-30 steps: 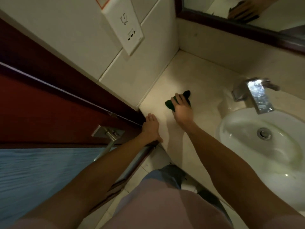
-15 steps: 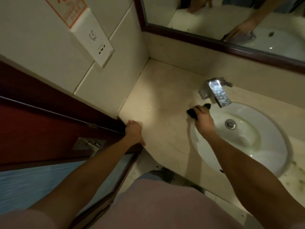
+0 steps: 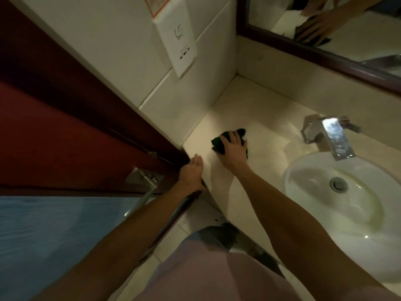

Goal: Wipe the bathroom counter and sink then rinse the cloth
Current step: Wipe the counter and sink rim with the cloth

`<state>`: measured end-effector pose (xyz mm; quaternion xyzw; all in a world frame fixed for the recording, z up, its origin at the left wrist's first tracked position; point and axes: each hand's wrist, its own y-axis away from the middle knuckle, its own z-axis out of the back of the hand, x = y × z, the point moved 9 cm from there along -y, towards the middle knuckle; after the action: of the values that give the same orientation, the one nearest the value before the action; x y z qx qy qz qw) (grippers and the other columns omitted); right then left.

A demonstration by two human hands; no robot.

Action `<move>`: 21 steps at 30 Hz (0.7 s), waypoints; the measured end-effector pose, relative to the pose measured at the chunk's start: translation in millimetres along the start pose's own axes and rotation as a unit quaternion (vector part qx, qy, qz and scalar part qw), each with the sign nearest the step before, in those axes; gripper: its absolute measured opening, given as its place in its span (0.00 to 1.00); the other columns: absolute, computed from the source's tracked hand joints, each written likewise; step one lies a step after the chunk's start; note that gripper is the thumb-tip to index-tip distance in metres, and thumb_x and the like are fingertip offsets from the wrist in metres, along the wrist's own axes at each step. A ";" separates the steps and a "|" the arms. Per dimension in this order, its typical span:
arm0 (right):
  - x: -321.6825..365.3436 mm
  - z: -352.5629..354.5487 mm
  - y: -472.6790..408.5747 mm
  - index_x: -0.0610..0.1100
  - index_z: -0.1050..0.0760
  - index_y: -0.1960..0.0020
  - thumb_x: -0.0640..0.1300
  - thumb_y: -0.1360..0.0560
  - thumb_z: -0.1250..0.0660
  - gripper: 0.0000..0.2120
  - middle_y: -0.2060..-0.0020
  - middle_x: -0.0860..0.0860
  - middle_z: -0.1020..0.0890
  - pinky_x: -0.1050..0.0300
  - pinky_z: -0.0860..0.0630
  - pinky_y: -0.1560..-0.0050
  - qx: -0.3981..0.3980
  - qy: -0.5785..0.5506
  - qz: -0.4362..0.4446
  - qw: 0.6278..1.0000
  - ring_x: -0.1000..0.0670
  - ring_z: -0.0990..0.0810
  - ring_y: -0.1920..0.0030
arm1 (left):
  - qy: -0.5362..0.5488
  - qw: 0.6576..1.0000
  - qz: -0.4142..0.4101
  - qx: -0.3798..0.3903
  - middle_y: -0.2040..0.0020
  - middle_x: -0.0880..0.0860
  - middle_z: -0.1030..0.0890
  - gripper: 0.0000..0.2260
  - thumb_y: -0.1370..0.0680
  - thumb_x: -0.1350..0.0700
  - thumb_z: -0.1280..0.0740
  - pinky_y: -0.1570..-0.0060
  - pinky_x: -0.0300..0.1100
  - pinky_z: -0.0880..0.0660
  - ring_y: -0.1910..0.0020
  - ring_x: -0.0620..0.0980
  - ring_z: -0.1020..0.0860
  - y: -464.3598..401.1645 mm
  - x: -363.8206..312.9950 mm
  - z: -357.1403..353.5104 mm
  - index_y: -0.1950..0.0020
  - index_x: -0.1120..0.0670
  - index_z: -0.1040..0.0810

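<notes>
- The cloth (image 3: 219,142), a dark green bunched rag, lies on the worktop (image 3: 267,153) near its left end, close to the tiled side wall (image 3: 191,109).
- The right hand (image 3: 234,148) is pressed flat on top of the cloth, fingers spread over it and curled lightly round the bundle, so it is gripping the cloth against the stone. Bits of cloth stick out past the fingertips and on both sides of the hand.
- The left hand (image 3: 192,172) rests on the front left corner of the worktop, palm down and fingers loosely open, holding nothing; it just braces on the edge.
- The two hands are near each other, the left one lower and closer to the person.
- The sink (image 3: 325,216), a white oval basin, sits to the right of the cloth, well apart from it, with a metal drain (image 3: 338,184) in the bottom.
- A square chrome tap (image 3: 329,135) stands behind the sink, its spout reaching over the basin rim.
- A mirror (image 3: 325,29) in a dark frame hangs above the back wall and reflects a hand on a dark cloth.
- A white wall socket (image 3: 180,46) sits on the tiles to the left.
- A dark red door (image 3: 54,131) with a metal handle (image 3: 144,179) stands beside the left arm.
</notes>
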<state>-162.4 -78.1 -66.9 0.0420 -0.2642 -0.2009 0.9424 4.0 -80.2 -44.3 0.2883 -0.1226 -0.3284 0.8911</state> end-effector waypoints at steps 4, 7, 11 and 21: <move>-0.9 -4.6 35.9 0.47 0.27 0.27 0.68 0.21 0.40 0.32 0.23 0.40 0.33 0.36 0.43 0.21 -0.033 0.009 0.047 0.998 0.37 0.39 0.21 | -0.022 1.000 -0.002 0.010 0.18 0.59 0.52 0.58 0.34 0.41 0.21 0.33 0.52 0.28 0.20 0.54 0.46 0.2 1.6 -1.2 0.19 0.61 0.55; -2.9 -11.5 70.7 0.44 0.23 0.32 0.59 0.20 0.35 0.23 0.25 0.39 0.30 0.35 0.38 0.24 -0.033 0.016 0.079 0.996 0.36 0.36 0.23 | -0.036 0.999 0.002 0.021 0.18 0.60 0.53 0.53 0.29 0.48 0.23 0.34 0.52 0.27 0.20 0.55 0.47 -1.6 -0.7 -3.8 0.19 0.62 0.56; -27.7 -18.1 114.6 0.41 0.21 0.38 0.48 0.21 0.29 0.15 0.29 0.40 0.26 0.35 0.35 0.26 -0.028 0.034 0.094 0.995 0.36 0.33 0.25 | 0.007 1.000 -0.001 0.019 0.19 0.62 0.53 0.46 0.26 0.54 0.28 0.29 0.53 0.32 0.20 0.58 0.48 -3.0 -12.8 -0.4 0.20 0.63 0.55; -182.3 84.8 154.0 0.38 0.23 0.35 0.42 0.19 0.34 0.14 0.35 0.39 0.24 0.44 0.23 0.38 -0.099 -0.038 -0.117 0.987 0.38 0.26 0.34 | 0.031 0.999 0.008 0.014 0.18 0.57 0.60 0.49 0.27 0.58 0.27 0.26 0.46 0.38 0.19 0.55 0.55 6.7 -46.4 -24.3 0.19 0.59 0.61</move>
<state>-293.3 138.3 -53.4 -0.0286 -0.2721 -0.3365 0.9010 -17.6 -35.1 -61.2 0.3097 -0.1016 -0.3100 0.8931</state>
